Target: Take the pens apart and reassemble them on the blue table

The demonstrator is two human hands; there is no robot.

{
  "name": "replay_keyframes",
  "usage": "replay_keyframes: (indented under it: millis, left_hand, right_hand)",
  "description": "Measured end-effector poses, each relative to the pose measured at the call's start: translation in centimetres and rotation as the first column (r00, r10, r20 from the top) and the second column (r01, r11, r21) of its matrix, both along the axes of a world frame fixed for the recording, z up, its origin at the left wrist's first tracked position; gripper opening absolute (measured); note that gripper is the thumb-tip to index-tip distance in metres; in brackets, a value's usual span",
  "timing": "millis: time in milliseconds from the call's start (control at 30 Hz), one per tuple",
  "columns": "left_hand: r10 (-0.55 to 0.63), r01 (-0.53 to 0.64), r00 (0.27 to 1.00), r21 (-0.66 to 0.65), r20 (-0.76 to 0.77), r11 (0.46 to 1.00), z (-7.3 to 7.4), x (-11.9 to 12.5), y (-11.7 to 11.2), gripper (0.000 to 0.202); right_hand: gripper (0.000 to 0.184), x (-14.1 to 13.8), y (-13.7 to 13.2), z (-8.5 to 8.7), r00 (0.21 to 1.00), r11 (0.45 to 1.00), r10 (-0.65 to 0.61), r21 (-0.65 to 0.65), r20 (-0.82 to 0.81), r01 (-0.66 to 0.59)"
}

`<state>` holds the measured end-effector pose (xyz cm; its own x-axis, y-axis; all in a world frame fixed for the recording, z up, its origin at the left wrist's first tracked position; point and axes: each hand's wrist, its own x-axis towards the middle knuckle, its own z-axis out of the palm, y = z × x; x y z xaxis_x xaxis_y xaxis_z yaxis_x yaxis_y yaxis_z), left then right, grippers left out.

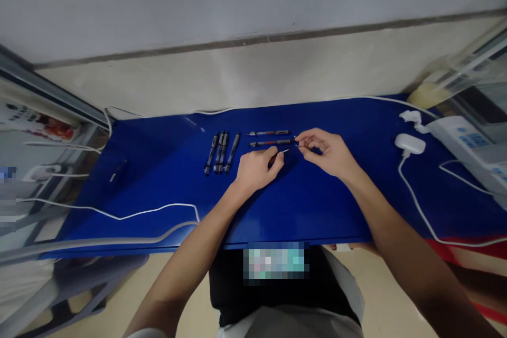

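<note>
Holding a slim pen piece (279,154), seemingly a refill, the left hand (257,169) is curled closed around it near the middle of the blue surface (317,206). Its light tip sticks out to the right, past the fingers. Such a piece is likely very light, narrow and smooth, so it could roll or slip in the grip. It may also bend if pressed from the side. I judge the best hold to be a pinch of thumb and forefinger on the shaft, close to the working end but off the tip itself.

The right hand (328,154) is just to the right, its thumb and forefinger drawn together in a fine pinch and the other fingers loosely spread. The pinch sits at the right end of the lower pen (271,143). Whether it touches that pen or holds something tiny is too small to tell.

An upper pen (269,132) lies parallel just beyond the lower one, both lengthwise left to right. Four more pens (221,152) lie side by side to the left of the left hand, pointing near to far. Well apart on the right is a white charger (410,143), with its cable (420,206) trailing toward the near edge.
</note>
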<state>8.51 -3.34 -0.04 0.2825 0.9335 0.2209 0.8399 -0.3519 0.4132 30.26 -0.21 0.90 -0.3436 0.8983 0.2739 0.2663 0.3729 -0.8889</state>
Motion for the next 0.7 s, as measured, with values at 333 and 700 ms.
replay_keyframes:
  millis: [333,700]
  left_hand:
    - [0.004,-0.004,0.999,0.005,-0.034,1.000,-0.2,0.2,0.0,0.055]
    - [0.011,-0.011,1.000,0.016,-0.023,1.000,-0.4,0.2,0.0,0.055]
  right_hand:
    - [0.019,-1.1,-0.4,-0.8,0.995,0.984,0.034,-0.170,-0.099,-0.050]
    - [0.023,-1.6,-0.6,-0.8,0.990,0.978,0.001,-0.208,-0.142,-0.030]
